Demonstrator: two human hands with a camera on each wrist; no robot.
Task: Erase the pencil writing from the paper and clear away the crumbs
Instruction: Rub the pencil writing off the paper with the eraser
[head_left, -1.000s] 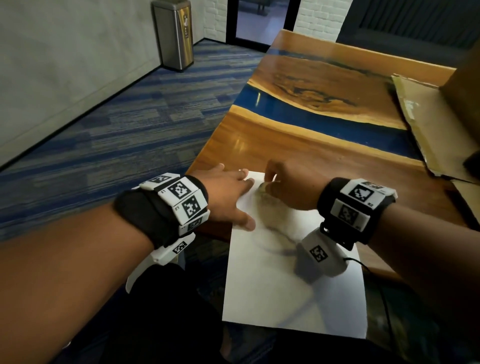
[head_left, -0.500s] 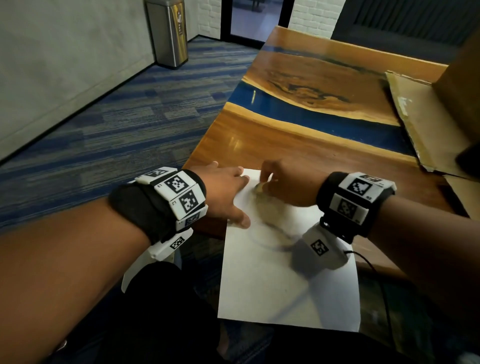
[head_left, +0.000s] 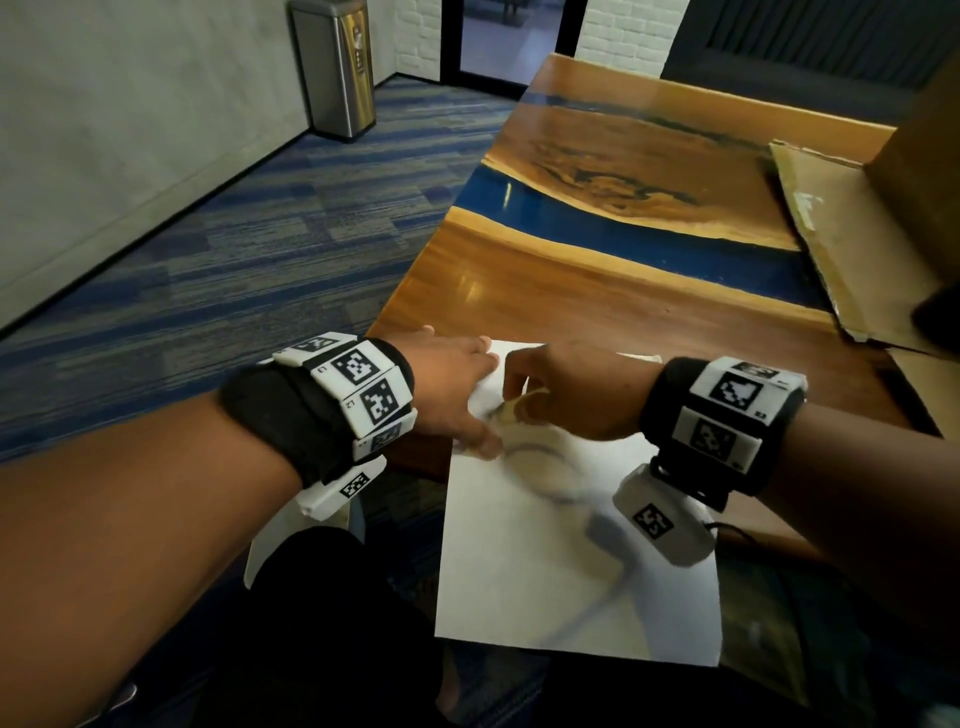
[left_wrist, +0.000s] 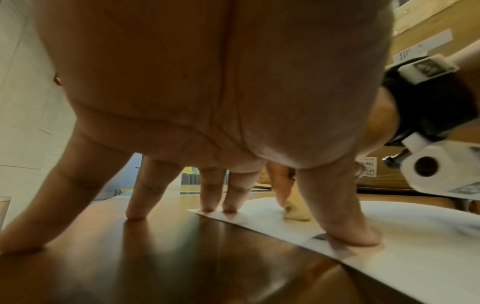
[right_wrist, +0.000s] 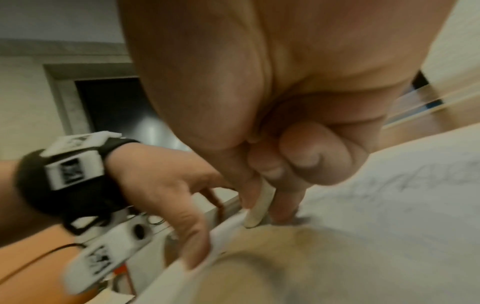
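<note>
Wooden table, eraser in right grip

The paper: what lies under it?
The paper lies with its far part on the wooden table; its near part overhangs the edge. What the hands cover cannot be seen.

bare tabletop beyond the paper; cardboard crowding the far right side

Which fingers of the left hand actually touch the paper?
Touching: the left wrist view shows the left hand spread, thumb and two fingertips pressed on the paper; the other two rest on the table.
</note>
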